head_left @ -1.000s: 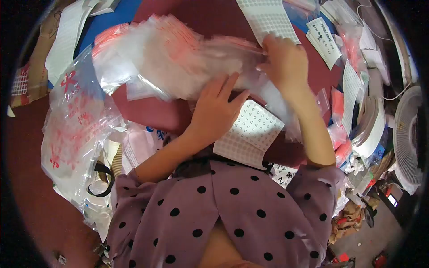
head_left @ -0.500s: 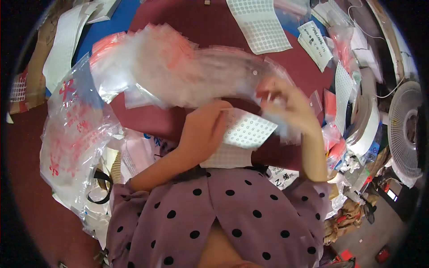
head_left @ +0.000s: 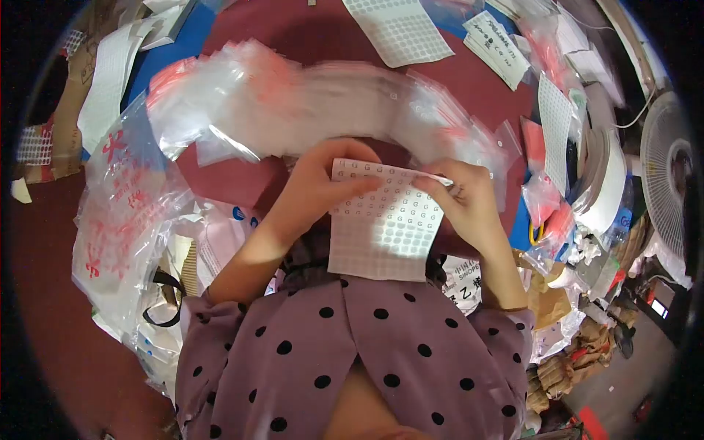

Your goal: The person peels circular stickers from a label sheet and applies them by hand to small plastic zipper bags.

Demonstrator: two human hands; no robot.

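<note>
A white sheet of small round stickers (head_left: 385, 227), marked with the letter G in its upper rows, hangs between my hands in front of my chest. My left hand (head_left: 330, 176) grips its upper left edge, thumb across the front and fingers behind. At the upper right corner my right hand (head_left: 462, 194) pinches the sheet, its thumb and fingertips close together. Beyond my hands, clear zip bags with red-orange edges (head_left: 337, 103) lie fanned in an arc over the dark red tabletop (head_left: 249, 183).
Another sticker sheet (head_left: 400, 33) and a handwritten paper slip (head_left: 496, 50) lie at the back. A large clear plastic bag with red print (head_left: 128, 213) stands at left. On the right are bagged red items (head_left: 543, 198), paper rolls (head_left: 601, 183) and a white fan (head_left: 671, 169).
My right hand has come from the bags at the right down to the sheet's corner. The sheet now faces me more fully, held by both hands. The view has shifted slightly.
</note>
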